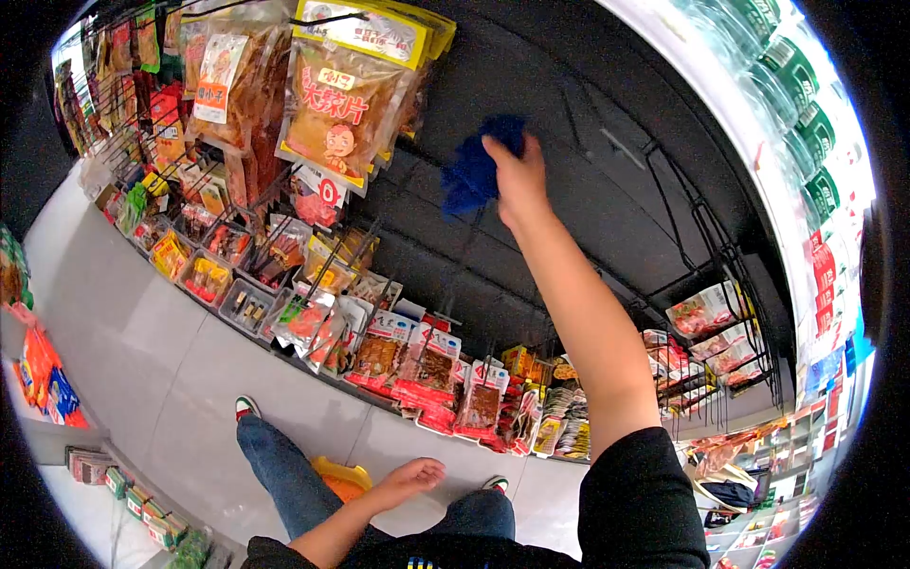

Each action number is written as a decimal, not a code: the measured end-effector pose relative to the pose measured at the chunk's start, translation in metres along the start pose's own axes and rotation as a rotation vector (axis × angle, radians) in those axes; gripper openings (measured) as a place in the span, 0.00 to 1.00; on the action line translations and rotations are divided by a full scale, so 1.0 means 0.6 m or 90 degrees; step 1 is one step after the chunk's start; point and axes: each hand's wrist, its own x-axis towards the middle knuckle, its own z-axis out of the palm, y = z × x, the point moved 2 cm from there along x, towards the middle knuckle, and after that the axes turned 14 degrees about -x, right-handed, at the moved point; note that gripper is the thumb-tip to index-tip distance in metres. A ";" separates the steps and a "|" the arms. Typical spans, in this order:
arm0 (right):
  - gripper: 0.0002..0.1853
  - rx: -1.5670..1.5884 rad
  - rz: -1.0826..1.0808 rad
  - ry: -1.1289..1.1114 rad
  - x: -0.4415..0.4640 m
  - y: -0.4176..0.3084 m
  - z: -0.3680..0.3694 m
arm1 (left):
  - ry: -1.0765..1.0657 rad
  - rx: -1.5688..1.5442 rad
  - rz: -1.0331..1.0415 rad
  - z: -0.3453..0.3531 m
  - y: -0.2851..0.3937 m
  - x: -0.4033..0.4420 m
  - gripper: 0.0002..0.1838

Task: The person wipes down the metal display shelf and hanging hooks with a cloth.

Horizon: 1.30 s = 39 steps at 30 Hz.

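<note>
My right hand [521, 185] is stretched up and forward, its fingers closed on a dark blue cloth [471, 175]. The bunched cloth lies against the black back panel [607, 180] of a shelf rack. Hanging snack packets with a yellow header [332, 109] are to the left of the cloth. Low in the view, my left hand [412, 477] rests above my lap between the knees, holding nothing, its fingers loosely bent. Beside it a yellow-orange object [343, 477] shows partly between my legs; I cannot tell what it is.
Wire hooks and rails [687, 223] stick out from the panel on the right. Red and white snack packets [427, 365] line the lower shelf, with small bins of packets [206, 278] further left. Bottles with green labels [810, 123] stand at the upper right. Grey tiled floor [180, 379] lies below.
</note>
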 end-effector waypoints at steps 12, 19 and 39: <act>0.26 -0.865 -0.472 0.348 0.187 -0.092 0.022 | 0.046 -0.041 0.031 -0.044 0.039 -0.017 0.21; 0.31 -1.103 -0.303 0.253 0.204 -0.085 0.026 | 0.081 -0.012 0.042 -0.083 0.041 -0.010 0.20; 0.22 -0.594 -0.248 -0.143 -0.071 -0.051 -0.035 | 0.099 -0.010 0.005 -0.059 0.038 -0.013 0.20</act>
